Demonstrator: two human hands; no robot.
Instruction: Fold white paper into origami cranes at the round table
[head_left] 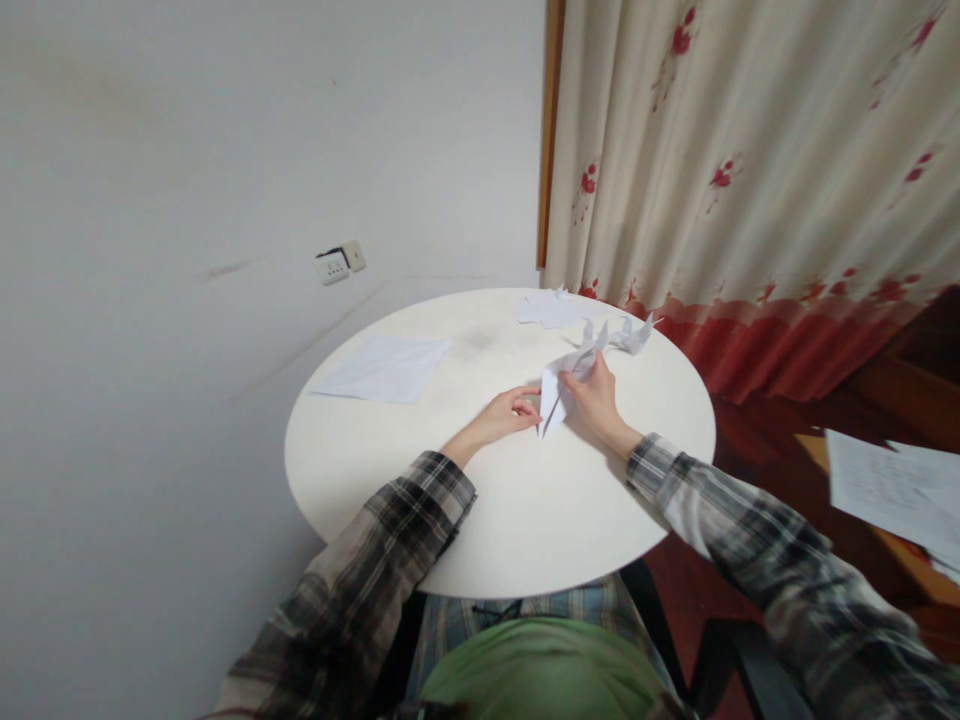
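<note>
While right hand [598, 397] grips creased pointed paper [553, 392] | left hand [510, 409] beside

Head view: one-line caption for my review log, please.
Right hand holds a folded white paper, left hand beside it, on a round table.

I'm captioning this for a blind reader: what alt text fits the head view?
The right hand grips a partly folded white paper on a round white table, the left hand at its edge. A flat sheet lies to the left; folded paper figures sit at the far rim by a flowered curtain.
</note>
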